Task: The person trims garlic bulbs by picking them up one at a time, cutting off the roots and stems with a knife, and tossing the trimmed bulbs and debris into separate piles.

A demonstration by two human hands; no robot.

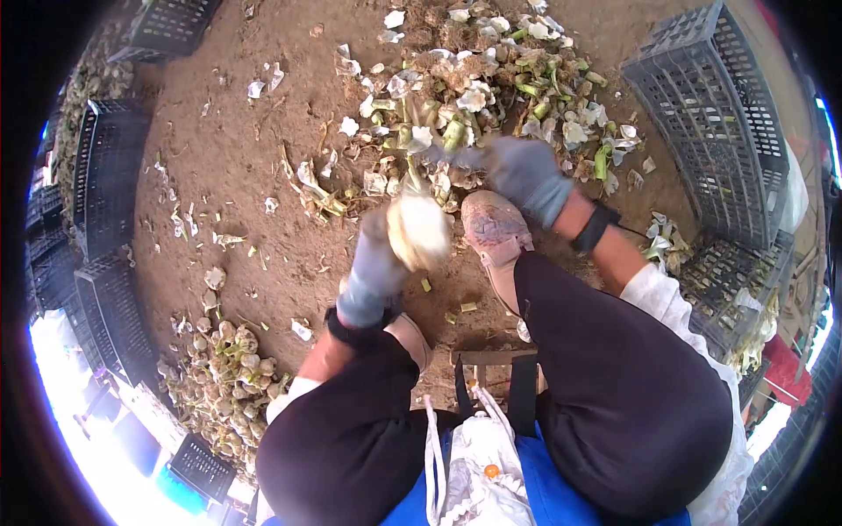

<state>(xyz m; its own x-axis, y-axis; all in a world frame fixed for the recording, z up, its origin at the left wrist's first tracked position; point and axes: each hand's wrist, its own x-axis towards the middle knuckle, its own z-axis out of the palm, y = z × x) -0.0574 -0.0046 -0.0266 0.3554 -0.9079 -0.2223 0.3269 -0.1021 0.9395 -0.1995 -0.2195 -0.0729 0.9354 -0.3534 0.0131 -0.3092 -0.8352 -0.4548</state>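
My left hand (375, 263), in a grey-blue glove, is closed around a garlic bulb (419, 230) with a piece of stem at its top; the bulb is smeared by motion. My right hand (524, 175), gloved alike, is closed on a blurred grey tool (460, 158) that reaches left toward the stem. Its exact kind cannot be made out. Under and beyond both hands lies a heap of garlic trimmings (491, 88): cut green stems, papery skins and brown roots. My right shoe (495, 230) stands between the hands.
Black plastic crates stand at the right (702, 123) and along the left (110, 175). A pile of garlic bulbs (232, 377) lies at lower left. Loose skins and stem bits dot the dirt floor (237, 131). A wooden stool edge (493, 358) shows between my knees.
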